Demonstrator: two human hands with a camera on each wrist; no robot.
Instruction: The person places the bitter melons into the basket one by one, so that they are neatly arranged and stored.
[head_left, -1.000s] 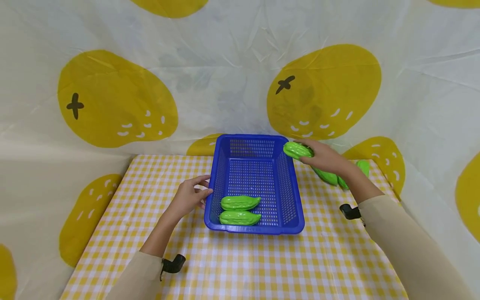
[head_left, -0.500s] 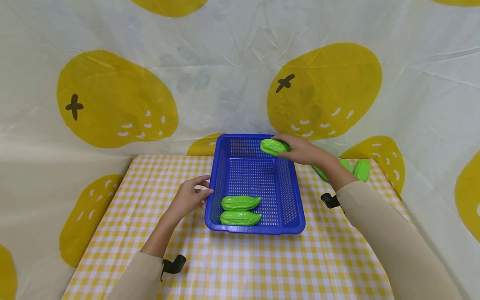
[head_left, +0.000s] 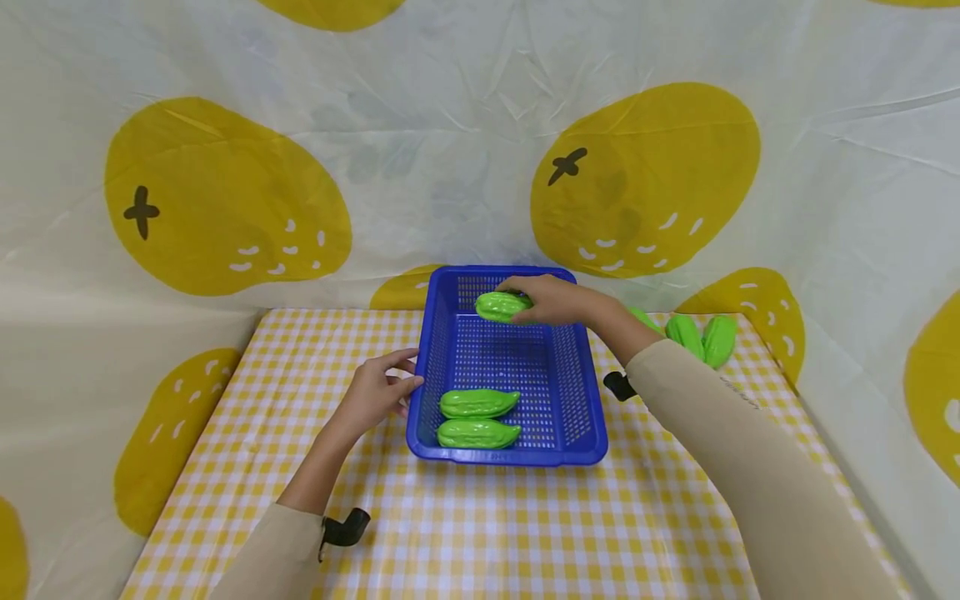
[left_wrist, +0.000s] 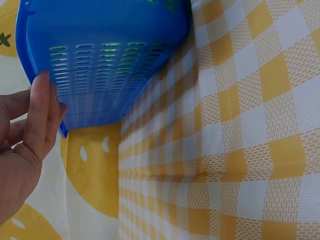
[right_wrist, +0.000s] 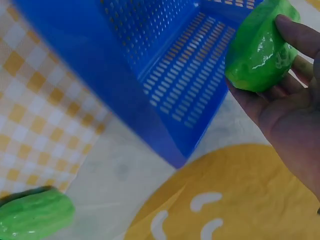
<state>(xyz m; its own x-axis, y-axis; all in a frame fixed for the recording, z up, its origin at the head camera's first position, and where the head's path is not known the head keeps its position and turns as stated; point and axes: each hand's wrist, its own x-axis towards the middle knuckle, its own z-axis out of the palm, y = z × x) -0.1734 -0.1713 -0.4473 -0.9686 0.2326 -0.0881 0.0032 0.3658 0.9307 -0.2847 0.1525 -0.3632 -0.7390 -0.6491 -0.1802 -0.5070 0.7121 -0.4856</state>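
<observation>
A blue plastic basket (head_left: 495,458) with slotted walls stands on the table. Inside it, near the front left, two shiny green bitter melons lie side by side, a rear one (head_left: 480,403) and a front one (head_left: 478,433). My right hand (head_left: 558,300) holds another bitter melon (head_left: 501,307) over the back part of the basket; the right wrist view shows thumb and fingers around this bitter melon (right_wrist: 262,47). With fairly straight fingers, my left hand (head_left: 375,390) touches the basket's left side. The left wrist view has those fingertips (left_wrist: 40,92) against the rim from outside.
Several more bitter melons (head_left: 718,340) lie at the table's back right, partly hidden by the right arm. A yellow-and-white checked cloth (head_left: 525,533) covers the table. Behind it hangs a pale curtain (head_left: 450,167) printed with large yellow fruit.
My right hand has carried its bitter melon leftward, from the basket's right rim to above its back part. The left hand and the two melons in the basket stay put.
</observation>
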